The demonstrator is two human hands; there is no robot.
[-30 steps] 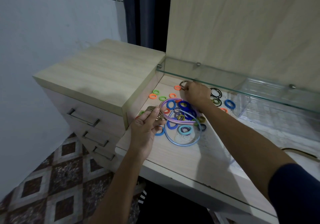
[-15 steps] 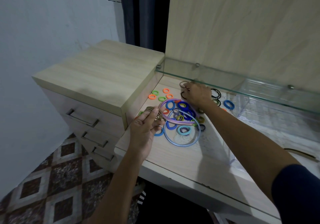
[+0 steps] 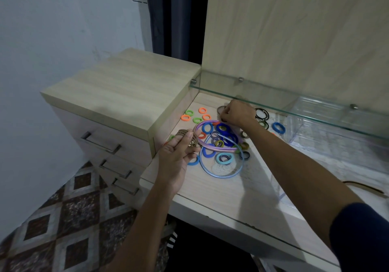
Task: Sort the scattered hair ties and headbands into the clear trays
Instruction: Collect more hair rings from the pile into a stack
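Many coloured hair ties lie scattered on the wooden desktop: orange and green ones (image 3: 196, 116) at the back left, blue ones (image 3: 224, 131) in the middle. A pink headband (image 3: 210, 147) and a light blue headband (image 3: 223, 175) lie over them. My left hand (image 3: 179, 156) holds a bundle of brown hair ties (image 3: 186, 136) at the pile's left edge. My right hand (image 3: 237, 113) reaches under the glass shelf and pinches a thin dark hair tie (image 3: 220, 109). A clear tray (image 3: 328, 132) stands to the right.
A glass shelf (image 3: 294, 103) hangs low over the back of the desk. A drawer unit (image 3: 117, 94) stands higher on the left. Thin black ties (image 3: 262, 113) and a blue tie (image 3: 278, 127) lie near the tray. A second clear tray wall (image 3: 277, 185) stands at the front right.
My right hand has closed on the thin dark tie at the back and shifted slightly; an orange tie beside it now lies uncovered. My left hand has stayed put with its bundle.
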